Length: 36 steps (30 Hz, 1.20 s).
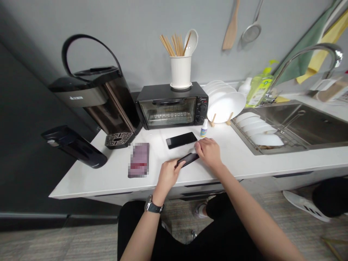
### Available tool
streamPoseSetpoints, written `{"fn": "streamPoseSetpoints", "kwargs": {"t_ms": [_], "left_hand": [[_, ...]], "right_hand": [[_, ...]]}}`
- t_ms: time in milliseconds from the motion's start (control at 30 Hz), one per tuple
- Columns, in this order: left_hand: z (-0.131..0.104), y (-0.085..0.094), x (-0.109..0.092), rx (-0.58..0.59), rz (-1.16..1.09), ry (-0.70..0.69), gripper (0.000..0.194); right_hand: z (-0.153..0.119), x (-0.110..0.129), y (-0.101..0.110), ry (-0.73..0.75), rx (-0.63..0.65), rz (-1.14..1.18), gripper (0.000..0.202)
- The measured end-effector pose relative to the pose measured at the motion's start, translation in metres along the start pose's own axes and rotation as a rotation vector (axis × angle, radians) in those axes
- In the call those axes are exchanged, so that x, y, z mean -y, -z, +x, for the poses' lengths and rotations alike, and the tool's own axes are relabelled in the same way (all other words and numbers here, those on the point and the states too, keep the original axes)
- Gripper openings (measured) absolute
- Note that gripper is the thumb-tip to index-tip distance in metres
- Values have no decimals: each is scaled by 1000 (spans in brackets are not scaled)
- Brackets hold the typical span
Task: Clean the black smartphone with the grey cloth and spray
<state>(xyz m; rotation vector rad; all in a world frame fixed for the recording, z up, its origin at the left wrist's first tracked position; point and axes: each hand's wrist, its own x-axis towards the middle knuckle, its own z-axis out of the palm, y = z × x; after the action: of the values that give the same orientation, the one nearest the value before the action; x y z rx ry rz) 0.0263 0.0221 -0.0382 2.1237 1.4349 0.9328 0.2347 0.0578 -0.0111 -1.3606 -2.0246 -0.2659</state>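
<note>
Here, at white countertop (100, 185) before grey wall (136, 32), gripping a black object (187, 160) mid-frame in curled left hand (168, 174), below phone (181, 140), small bottle (204, 129) and upper-centre oven (170, 112); with right hand (210, 152) bent at its end, cannot tell whether holding.

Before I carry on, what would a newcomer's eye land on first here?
Probably the bare left hand and bare right hand over the middle of the white countertop: the left holds a slim black object, and the right curls at its right end. Next might come the tall, dark machine with a looped black handle at the left, and the boxy black toaster oven at the back, topped by a white cylindrical holder of wooden sticks.
</note>
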Motion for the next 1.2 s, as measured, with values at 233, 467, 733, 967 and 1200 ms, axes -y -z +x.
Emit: {"fn": "streamPoseSetpoints", "kwargs": {"t_ms": [233,467,733,967,1200], "left_hand": [[-2,5,7,-5,-15,-8,28],[1,2,3,21,-60,2,33],[0,2,10,-4,-26,-15,28],[0,3,4,13,-52,-11,30],[-1,4,0,-3,-46,8,29]], "right_hand": [[-9,75,-20,173,44,95,30],[1,-10,3,-27,39,-32,39],[-9,83,-20,140,51,141,26],[-5,1,0,47,70,22,34],[-7,46,-10,-2,-18,68,32]]}}
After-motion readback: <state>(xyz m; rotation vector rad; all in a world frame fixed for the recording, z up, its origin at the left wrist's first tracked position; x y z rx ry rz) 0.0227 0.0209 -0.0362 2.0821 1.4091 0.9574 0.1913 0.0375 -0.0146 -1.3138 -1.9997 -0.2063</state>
